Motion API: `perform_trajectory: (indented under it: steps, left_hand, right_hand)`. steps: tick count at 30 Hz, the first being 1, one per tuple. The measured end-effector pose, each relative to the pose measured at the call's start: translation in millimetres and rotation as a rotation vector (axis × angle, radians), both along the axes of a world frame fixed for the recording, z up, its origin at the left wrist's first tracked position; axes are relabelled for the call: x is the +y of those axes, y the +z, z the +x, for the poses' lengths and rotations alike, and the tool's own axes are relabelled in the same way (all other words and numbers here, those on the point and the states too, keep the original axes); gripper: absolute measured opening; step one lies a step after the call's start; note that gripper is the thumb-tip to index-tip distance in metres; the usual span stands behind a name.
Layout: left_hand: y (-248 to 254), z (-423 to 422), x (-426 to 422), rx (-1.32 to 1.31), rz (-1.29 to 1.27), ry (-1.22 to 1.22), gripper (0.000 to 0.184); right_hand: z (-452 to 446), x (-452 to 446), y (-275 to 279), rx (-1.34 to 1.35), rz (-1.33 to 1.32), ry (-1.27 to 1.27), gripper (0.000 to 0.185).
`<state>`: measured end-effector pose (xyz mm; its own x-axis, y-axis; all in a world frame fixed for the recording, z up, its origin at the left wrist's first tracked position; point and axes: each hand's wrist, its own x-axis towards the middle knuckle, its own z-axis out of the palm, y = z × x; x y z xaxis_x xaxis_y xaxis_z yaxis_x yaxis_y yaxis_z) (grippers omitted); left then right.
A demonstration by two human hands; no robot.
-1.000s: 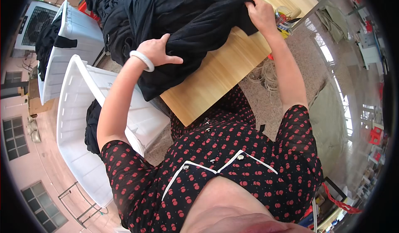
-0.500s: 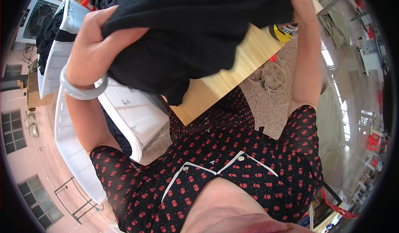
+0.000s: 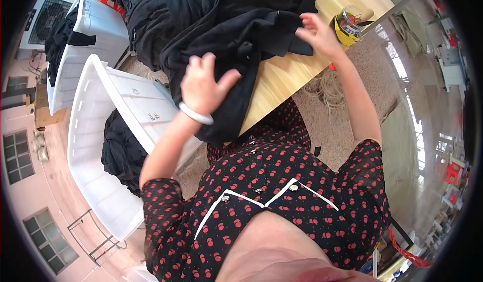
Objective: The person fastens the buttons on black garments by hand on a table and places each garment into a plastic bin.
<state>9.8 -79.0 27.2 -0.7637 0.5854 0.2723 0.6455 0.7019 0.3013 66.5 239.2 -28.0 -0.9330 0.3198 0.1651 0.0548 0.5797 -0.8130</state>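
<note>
A black garment [image 3: 234, 93] with small buttons lies spread on the wooden table [image 3: 282, 80], its near end hanging over the corner. My left hand [image 3: 204, 83], with a pale bracelet at the wrist, is just over the garment's left part, fingers spread and holding nothing. Whether it touches the cloth I cannot tell. Near the garment's right tip, my right hand [image 3: 319, 35] is open with its fingers apart. Behind the garment rises a heap of black clothes [image 3: 176, 10].
A jar with yellow wrapping [image 3: 347, 27] holds tools at the table's right edge. On the left stand a white bin [image 3: 83, 146] containing black cloth [image 3: 121, 153] and a second white bin [image 3: 103, 35] with black cloth over its rim. Coiled cord [image 3: 327, 90] lies on the floor.
The black garment, held up in both hands before, now lies on the table. Both hands have let go of it; the left moved right and nearer, the right lower and to the left.
</note>
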Motion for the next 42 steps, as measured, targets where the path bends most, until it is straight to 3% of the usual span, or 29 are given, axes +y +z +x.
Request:
perform_trajectory:
  steps: [1,4,6,7,8,12,13,15,16,17,18,19,21,23,25,27,30,33,34,36,37,38,39,41,42]
  left_hand:
    - [-11.4,15.1,-0.8,-0.114,-0.062,0.004,0.066]
    - [-54.8,41.0,-4.5,-0.097,-0.140,0.052,0.090]
    - [-69.7,49.1,-7.3,-0.102,-0.236,0.159,0.099]
    - [-82.4,48.5,-14.1,-0.126,-0.166,0.209,0.099]
    - [-92.8,48.1,-22.6,-0.087,-0.120,0.267,0.097]
    - [-110.8,34.4,-57.9,-0.059,0.016,0.359,0.093]
    - [-113.3,26.7,-63.7,-0.040,0.059,0.371,0.094]
    - [-113.5,13.2,-72.6,0.026,0.150,0.320,0.075]
    - [-114.7,5.4,-76.7,0.043,0.160,0.271,0.069]
    - [-116.2,-2.0,-80.1,0.062,0.171,0.221,0.064]
    - [-123.6,-8.2,-83.5,0.060,0.207,0.186,0.043]
    - [-115.7,-17.0,-84.8,-0.095,0.314,0.191,0.038]
    - [-79.4,-34.4,-79.1,-0.414,0.526,0.197,0.031]
    - [-41.2,-54.5,-61.6,-0.700,1.031,0.154,0.025]
    - [36.2,-50.1,-28.2,-0.916,1.196,0.128,0.032]
    - [76.3,-65.7,-7.7,-0.928,1.292,-0.025,0.034]
    - [114.4,-92.3,9.7,-1.262,1.381,-0.470,0.034]
    - [102.5,-120.6,19.2,-1.115,1.297,-0.252,0.031]
    - [107.9,-97.5,26.1,-1.121,1.132,-0.305,0.027]
    - [77.8,-87.0,20.7,-1.000,0.988,-0.090,0.023]
    - [34.2,-105.4,4.5,-0.952,0.830,-0.061,0.022]
    - [6.0,-106.2,-10.4,-0.734,0.640,-0.078,0.027]
    - [-25.8,-106.4,-26.0,-0.572,0.436,-0.008,0.028]
    - [-79.1,-101.6,-50.9,-0.659,0.367,0.100,0.028]
    - [-79.4,-94.6,-53.9,-0.696,0.369,0.126,0.028]
  right_hand:
    - [7.8,-14.3,7.8,-0.034,0.095,0.104,0.062]
    - [11.6,-35.4,-28.4,-0.065,0.439,0.117,0.072]
    - [8.7,-36.5,-49.2,-0.100,0.598,0.034,0.065]
    - [6.6,-37.7,-59.9,-0.116,0.674,-0.007,0.062]
    - [6.7,-33.0,-72.5,-0.003,0.671,-0.039,0.049]
    - [2.5,-21.0,-67.3,0.026,0.273,-0.121,0.034]
    - [0.2,-20.0,-48.0,0.085,0.065,-0.138,0.035]
    - [3.1,-6.2,-20.5,0.167,-0.427,-0.132,0.029]
    - [4.9,-15.1,16.7,0.192,-0.861,-0.181,0.026]
    - [10.7,-15.2,42.1,0.250,-0.869,-0.062,0.025]
    - [17.8,-9.9,56.2,0.341,-0.934,0.062,0.025]
    - [24.1,-6.8,70.6,0.396,-0.957,0.169,0.025]
    - [30.4,-32.4,124.4,0.424,-1.096,-0.422,0.024]
    - [32.4,-15.1,136.2,0.519,-0.933,-0.346,0.022]
    - [30.5,13.4,133.6,0.552,-0.982,-0.052,0.019]
    - [26.7,28.1,140.1,0.530,-1.014,-0.007,0.017]
    - [27.9,30.9,139.5,0.465,-0.919,-0.290,0.016]
    - [33.9,28.1,122.0,0.339,-0.736,-0.419,0.017]
    - [36.9,35.6,107.3,0.246,-0.621,-0.476,0.018]
    - [42.2,32.9,85.7,0.140,-0.394,-0.504,0.024]
    - [44.2,24.4,73.3,0.124,-0.284,-0.475,0.029]
    - [46.4,38.3,39.7,0.093,-0.036,-0.430,0.034]
    - [51.1,31.9,38.4,-0.100,0.116,-0.358,0.030]
    - [52.6,24.0,15.3,-0.155,0.380,-0.399,0.021]
    - [50.0,18.3,12.1,-0.099,0.419,-0.359,0.018]
